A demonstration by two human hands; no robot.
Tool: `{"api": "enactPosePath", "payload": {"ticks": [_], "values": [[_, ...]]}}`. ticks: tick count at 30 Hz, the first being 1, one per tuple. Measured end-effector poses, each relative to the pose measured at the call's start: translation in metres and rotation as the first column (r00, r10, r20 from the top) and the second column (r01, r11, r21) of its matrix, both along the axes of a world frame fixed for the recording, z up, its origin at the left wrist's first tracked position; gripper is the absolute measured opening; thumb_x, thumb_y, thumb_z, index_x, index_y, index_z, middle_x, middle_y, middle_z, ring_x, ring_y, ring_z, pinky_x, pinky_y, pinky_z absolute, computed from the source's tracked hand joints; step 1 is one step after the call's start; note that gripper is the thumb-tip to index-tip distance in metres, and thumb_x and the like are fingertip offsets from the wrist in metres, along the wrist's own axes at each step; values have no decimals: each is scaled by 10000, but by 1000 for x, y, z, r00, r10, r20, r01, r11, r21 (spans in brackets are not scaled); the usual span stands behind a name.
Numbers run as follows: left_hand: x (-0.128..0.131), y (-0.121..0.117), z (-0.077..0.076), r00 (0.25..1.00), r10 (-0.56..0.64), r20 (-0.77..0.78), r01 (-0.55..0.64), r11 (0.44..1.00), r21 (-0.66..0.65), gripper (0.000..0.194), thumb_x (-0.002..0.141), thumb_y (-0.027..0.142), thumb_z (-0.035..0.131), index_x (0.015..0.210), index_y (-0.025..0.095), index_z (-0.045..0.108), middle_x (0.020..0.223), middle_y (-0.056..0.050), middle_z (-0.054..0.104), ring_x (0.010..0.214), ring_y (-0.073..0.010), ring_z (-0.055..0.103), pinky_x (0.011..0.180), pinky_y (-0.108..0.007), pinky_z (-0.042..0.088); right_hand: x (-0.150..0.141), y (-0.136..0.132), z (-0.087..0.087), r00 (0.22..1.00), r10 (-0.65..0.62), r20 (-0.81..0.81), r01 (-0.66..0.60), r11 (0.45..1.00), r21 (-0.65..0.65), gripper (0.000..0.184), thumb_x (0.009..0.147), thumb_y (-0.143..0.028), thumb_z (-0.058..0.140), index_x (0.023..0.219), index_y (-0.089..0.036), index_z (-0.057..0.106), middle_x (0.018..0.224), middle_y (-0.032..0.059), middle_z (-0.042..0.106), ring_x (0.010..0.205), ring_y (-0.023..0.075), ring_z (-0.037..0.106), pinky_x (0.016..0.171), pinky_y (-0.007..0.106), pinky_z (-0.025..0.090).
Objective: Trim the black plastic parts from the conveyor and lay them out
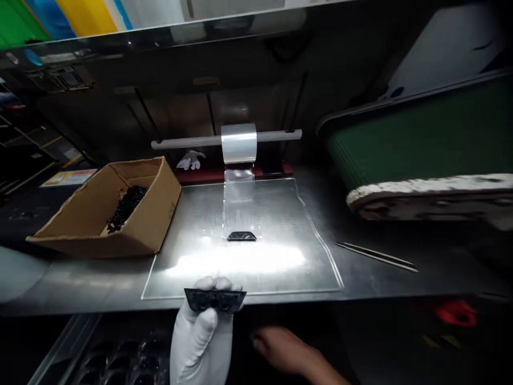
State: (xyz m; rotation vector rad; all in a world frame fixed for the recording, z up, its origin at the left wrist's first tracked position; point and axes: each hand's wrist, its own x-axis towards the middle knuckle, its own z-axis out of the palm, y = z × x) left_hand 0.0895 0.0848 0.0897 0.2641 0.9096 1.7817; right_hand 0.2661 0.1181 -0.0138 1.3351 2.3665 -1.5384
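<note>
My left hand (pixel 202 339), in a white glove, is closed on a small black trapezoid plastic part (pixel 215 300), thumb in front and fingers behind it. It is at the bench's front edge. My right hand (pixel 280 347) is bare and blurred, below that edge and to the right of the glove; its fingers are too smeared to read. A second black trapezoid part (pixel 242 236) lies on a clear sheet (pixel 276 214) on the metal bench, at the end of a strip of clear film (pixel 239 200). The strip runs down from a film roll (pixel 239 143) on a white rod.
At left stands an open cardboard box (pixel 166 206) with small black pieces inside. Tweezers (pixel 377 255) lie on the right. Behind them is a green conveyor belt (pixel 425 133). A white glove (pixel 191 160) lies near the roll. A tray with round pockets (pixel 120 358) is below the bench.
</note>
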Motion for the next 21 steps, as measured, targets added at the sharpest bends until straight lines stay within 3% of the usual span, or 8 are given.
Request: {"api": "enactPosePath", "payload": {"ticks": [2,4,6,8,12,17,19,21], "values": [[7,-19,2,999,-24,-43,27,997,71,288,766,331,916,1037,294,825,1039,-17,830,990,-213,787,932,-319,643,19,-21,49,977,114,-181,-114,993,9,120,957,-204,706,1049,-239,774,999,-4,782,945,167,738,875,274,570],[12,-33,8,994,-33,-103,42,995,92,254,779,301,910,1018,280,825,1013,-30,834,977,-212,792,949,-318,634,32,-30,106,892,114,-437,-41,984,173,162,1006,-250,646,1132,-248,749,1019,7,766,932,146,722,858,243,543],[14,-43,13,979,-45,-196,59,996,65,264,763,290,921,1006,252,826,1013,-53,837,978,-228,795,952,-315,632,32,-30,152,813,102,-574,169,901,399,215,1011,-244,655,1220,-224,703,1031,39,726,925,145,690,834,244,534],[15,-50,13,955,-61,-290,67,998,9,298,733,296,938,1003,229,831,1040,-80,837,1001,-258,792,951,-322,634,24,-26,177,818,156,-555,228,797,560,191,1011,-213,657,1197,-204,697,1006,51,691,898,145,653,796,246,518],[16,-54,2,900,-83,-428,68,996,-49,308,712,310,945,990,222,848,1036,-83,838,990,-260,787,955,-288,616,4,-15,171,891,230,-393,107,732,672,82,1008,-183,590,986,-174,669,877,34,644,781,141,585,694,259,458],[5,-29,-3,807,-256,-532,171,964,-203,386,766,429,888,1087,221,838,1088,-104,829,1020,-345,779,928,-404,639,9,21,153,913,257,-317,9,764,645,78,999,-187,565,934,-193,606,834,1,624,713,118,552,663,241,427],[-9,-7,-1,645,-359,-674,251,933,-256,457,844,430,814,1270,266,780,1230,-115,796,1132,-378,750,1004,-492,612,11,54,152,930,214,-298,46,739,672,110,1031,-201,531,943,-196,596,849,7,634,724,115,570,669,231,429],[-25,21,0,349,-363,-864,310,915,-259,503,892,394,754,1386,312,707,1383,-104,726,1282,-391,675,1110,-559,537,9,95,150,977,128,-172,43,666,745,137,1050,-213,510,953,-191,603,880,17,653,749,121,598,678,234,426]]}}
